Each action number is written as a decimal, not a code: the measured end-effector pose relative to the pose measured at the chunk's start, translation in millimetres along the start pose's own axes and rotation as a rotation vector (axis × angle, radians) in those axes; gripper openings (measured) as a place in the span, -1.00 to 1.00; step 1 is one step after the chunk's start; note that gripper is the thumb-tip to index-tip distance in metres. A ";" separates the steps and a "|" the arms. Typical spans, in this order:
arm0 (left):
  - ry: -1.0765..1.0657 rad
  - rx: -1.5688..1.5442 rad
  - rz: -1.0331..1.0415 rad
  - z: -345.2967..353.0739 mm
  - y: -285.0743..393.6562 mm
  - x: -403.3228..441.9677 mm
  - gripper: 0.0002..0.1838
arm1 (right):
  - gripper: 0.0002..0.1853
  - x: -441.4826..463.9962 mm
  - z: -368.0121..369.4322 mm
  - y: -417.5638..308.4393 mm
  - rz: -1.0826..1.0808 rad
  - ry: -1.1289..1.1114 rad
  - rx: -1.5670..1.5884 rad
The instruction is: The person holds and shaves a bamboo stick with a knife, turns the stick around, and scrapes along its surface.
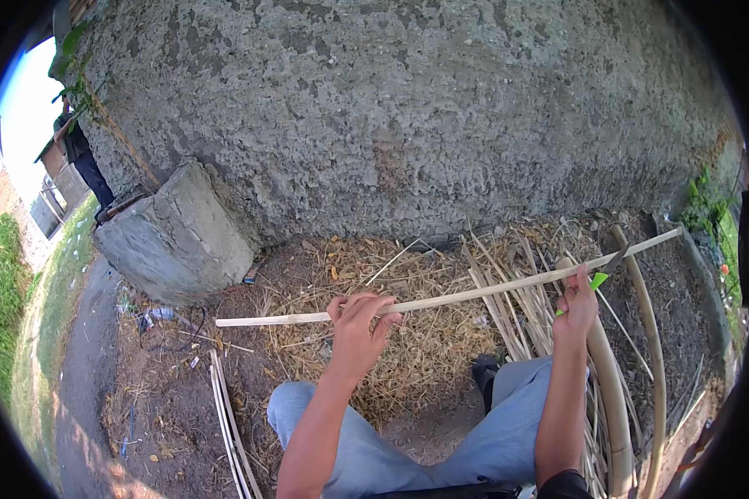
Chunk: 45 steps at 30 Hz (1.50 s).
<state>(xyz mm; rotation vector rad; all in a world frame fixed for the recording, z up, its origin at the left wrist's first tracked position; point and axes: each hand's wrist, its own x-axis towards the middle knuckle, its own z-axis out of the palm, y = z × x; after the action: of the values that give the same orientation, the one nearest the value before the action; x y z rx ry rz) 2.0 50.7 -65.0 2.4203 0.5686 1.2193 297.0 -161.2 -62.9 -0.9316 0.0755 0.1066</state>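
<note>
Holding strip (pixel 474 294) over ground (pixel 424 358), facing wall (pixel 408 108)

Two hands, left hand (pixel 359 320) at 6 o'clock and right hand (pixel 577 309) at 3; one long strip (pixel 474 294) from 9 to 3, one green-handled knife (pixel 598 280) at 3. Two thick poles (pixel 611 403) at 4, loose strips (pixel 508 312) there too many to count, at least two pale strips (pixel 223 407) at 7. One concrete block (pixel 183 237) at 9, one other person (pixel 83 158) at 10, one wall (pixel 408 108) at 12.
</note>
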 end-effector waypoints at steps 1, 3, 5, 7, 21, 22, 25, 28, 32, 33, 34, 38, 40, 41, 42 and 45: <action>-0.002 0.000 -0.004 -1.1 1.1 0.5 -0.69 | -0.77 -2.1 1.9 -1.0 -0.003 -0.003 -0.011; -0.040 -0.030 -0.049 -4.3 3.4 0.6 -0.71 | -0.75 -6.1 3.5 -2.4 -0.002 -0.002 -0.027; -0.031 -0.037 -0.076 -4.7 2.8 1.1 -0.74 | -0.74 -8.9 4.4 -3.0 0.005 -0.003 -0.035; -0.023 -0.046 -0.101 -5.1 1.9 0.8 -0.76 | -0.74 -11.5 6.7 -3.1 0.008 0.002 -0.043; -0.090 -0.220 -0.207 -10.6 4.2 1.0 -0.76 | -0.78 -11.3 5.7 -0.8 -0.001 0.012 -0.018; -0.090 -0.219 -0.206 -10.7 5.5 1.3 -0.76 | -0.79 -10.3 4.6 -1.4 -0.001 0.016 -0.012; -0.079 -0.196 -0.163 -10.5 5.7 1.1 -0.71 | -0.79 -11.1 4.4 -2.6 0.001 0.019 -0.008; -0.106 -0.149 -0.116 -8.6 0.0 0.0 -0.72 | -0.79 -10.4 1.5 -1.6 0.000 0.013 -0.013; -0.118 -0.145 -0.113 -6.8 -3.8 0.2 -0.79 | -0.81 -11.5 1.6 -3.4 0.006 0.006 -0.024; -0.130 -0.137 -0.119 -6.3 -5.0 -0.1 -0.83 | -0.81 -11.3 1.3 -2.9 0.003 0.006 -0.023; -0.130 -0.139 -0.115 -5.8 -6.8 -0.6 -0.83 | -0.81 -10.7 0.5 -1.0 0.009 -0.008 -0.021; -0.130 -0.150 -0.170 -7.8 -9.4 -1.0 -0.91 | -0.82 -17.8 5.5 0.3 0.018 -0.026 -0.049; -0.130 -0.142 -0.198 -9.2 -9.8 -1.1 -0.92 | -0.81 -18.5 6.3 2.2 0.029 -0.029 -0.046; -0.125 -0.155 -0.232 -9.9 -10.2 -1.6 -0.92 | -0.81 -18.7 6.3 3.1 0.040 -0.033 -0.043; -0.120 -0.167 -0.266 -10.7 -10.2 -1.8 -0.91 | -0.81 -19.3 6.0 3.7 0.039 -0.030 -0.044; -0.116 -0.154 -0.315 -13.1 -8.9 -1.1 -0.90 | -0.78 -20.8 6.3 4.9 0.069 -0.060 -0.054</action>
<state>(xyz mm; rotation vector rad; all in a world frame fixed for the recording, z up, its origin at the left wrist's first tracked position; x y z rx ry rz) -10.9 59.6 -62.8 2.1573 0.7574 0.9483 275.9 -154.4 -60.7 -0.9790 0.0493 0.2018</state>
